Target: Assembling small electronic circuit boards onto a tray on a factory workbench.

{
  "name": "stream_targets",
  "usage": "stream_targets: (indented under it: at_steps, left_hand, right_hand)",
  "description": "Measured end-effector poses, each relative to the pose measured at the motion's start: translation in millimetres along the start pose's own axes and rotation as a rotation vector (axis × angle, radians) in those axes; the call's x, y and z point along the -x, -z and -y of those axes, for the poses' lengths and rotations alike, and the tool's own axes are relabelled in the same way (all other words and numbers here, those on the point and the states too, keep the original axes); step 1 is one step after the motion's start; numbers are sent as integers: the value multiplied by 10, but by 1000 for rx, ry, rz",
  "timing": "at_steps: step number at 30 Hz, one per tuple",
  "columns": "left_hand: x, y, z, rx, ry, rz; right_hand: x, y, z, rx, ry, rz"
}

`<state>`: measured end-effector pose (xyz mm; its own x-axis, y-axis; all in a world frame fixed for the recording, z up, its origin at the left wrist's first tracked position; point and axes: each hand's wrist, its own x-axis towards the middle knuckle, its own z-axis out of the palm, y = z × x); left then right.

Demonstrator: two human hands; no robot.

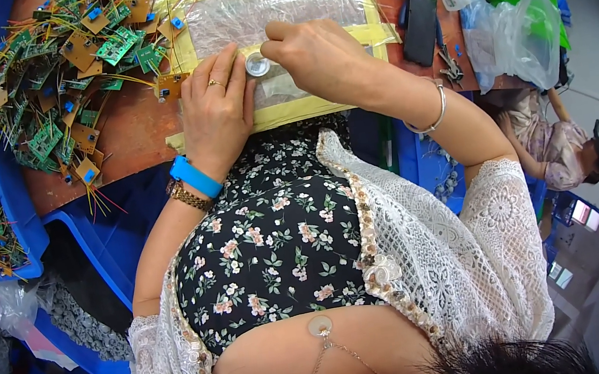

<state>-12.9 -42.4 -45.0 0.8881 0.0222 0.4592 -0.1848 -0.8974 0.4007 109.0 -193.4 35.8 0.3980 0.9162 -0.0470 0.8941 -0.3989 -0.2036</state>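
Head view, looking straight down: the right hand [311,51] has a small round silvery piece [257,64] pinched at its fingertips, fingers curled shut on it. What the piece is can't be made out; it's tiny, shiny and half covered by the thumb. The left hand [216,111] lies flat, palm down, fingers spread and holding nothing, its fingertips right against the piece. Both hands cover the near half of a clear plastic sheet [275,10] framed in yellow tape [281,113], so that part of the sheet is hidden. The piece sits over the sheet's lower middle, between the two hands.

To the left, a heap of small green and brown circuit boards [61,67] with yellow wires crowds close to the left hand and spills over the table's edge into a blue bin [9,189]; little open table there. To the right, a black phone [419,17] lies just beside the taped frame, then a crumpled clear bag [516,38]. The brown tabletop [131,134] shows bare only in a strip by the left wrist
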Motion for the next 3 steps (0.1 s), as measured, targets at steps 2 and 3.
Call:
stream_targets:
  at_steps: [2, 3]
  left_hand:
    - [3, 8, 4, 1, 3, 4]
    - [-6, 9, 4, -1, 2, 5]
  right_hand:
    - [-31, 10, 37, 2, 21, 30]
    - [-50, 37, 44, 9, 40, 59]
